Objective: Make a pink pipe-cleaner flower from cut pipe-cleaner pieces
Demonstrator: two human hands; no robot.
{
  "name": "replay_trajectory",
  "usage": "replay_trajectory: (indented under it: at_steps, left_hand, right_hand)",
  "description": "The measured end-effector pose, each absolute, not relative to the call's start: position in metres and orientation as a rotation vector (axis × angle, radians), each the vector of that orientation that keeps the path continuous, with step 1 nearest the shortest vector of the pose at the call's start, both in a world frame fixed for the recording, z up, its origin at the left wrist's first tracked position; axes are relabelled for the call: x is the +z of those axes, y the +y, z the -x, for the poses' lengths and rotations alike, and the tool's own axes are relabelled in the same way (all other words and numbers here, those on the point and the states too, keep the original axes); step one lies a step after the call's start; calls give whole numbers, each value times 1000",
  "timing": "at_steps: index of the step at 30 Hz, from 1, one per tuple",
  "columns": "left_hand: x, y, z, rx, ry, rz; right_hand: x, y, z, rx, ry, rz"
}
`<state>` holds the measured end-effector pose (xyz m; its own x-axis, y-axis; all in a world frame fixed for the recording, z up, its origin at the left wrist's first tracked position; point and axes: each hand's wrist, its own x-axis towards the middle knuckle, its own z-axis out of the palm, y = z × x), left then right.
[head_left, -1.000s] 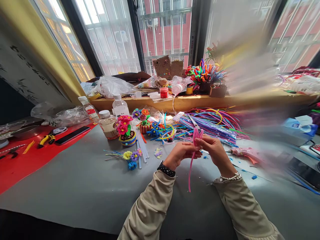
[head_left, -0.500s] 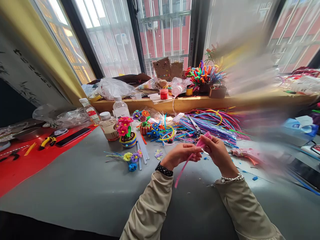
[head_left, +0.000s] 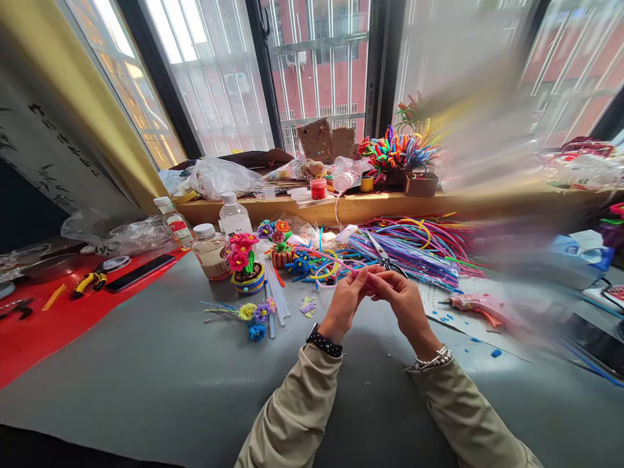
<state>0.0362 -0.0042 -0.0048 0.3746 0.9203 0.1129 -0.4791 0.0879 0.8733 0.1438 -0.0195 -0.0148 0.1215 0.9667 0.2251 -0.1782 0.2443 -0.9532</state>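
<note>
We see a pot of pink flowers near the tabletop's far edge, a jar just left of it, scissors on the colourful stem pile, pliers and phone toward the left edge

A pink pipe cleaner is pinched between the left hand and right hand above the grey table.

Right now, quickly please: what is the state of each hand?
Left hand: closed, fingers pinching the pink pipe cleaner.
Right hand: closed, pinching the same pink pipe cleaner.
</note>
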Motion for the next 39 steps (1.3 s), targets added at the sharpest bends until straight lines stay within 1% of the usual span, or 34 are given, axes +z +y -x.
replay_trajectory:
  at_steps: [8,14,21,28,33,36,39]
  left_hand:
    - [2,-2,-30,1132,543,-977]
    - [3,-2,-26,1101,511,-993]
    - [1,0,-24,1067,685,-1091]
    - [-4,1,-25,1024,597,-911]
    - [-2,0,-26,1076,696,-934]
    - [1,1,-24,1061,645,-1021]
    - [2,0,-21,926,595,-1118]
  right_hand:
    - [-10,-18,-153,1330,-1234,985]
    - [-9,-21,-156,1438,-1276,985]
    - [-13,-21,-150,1647,-1355,996]
    - [-18,-19,-148,1707,-1380,988]
    - [-16,-20,-156,1755,-1430,1025]
    - [-14,-20,-170,1821,-1449,1010]
    - [-14,-18,-181,1640,-1343,982]
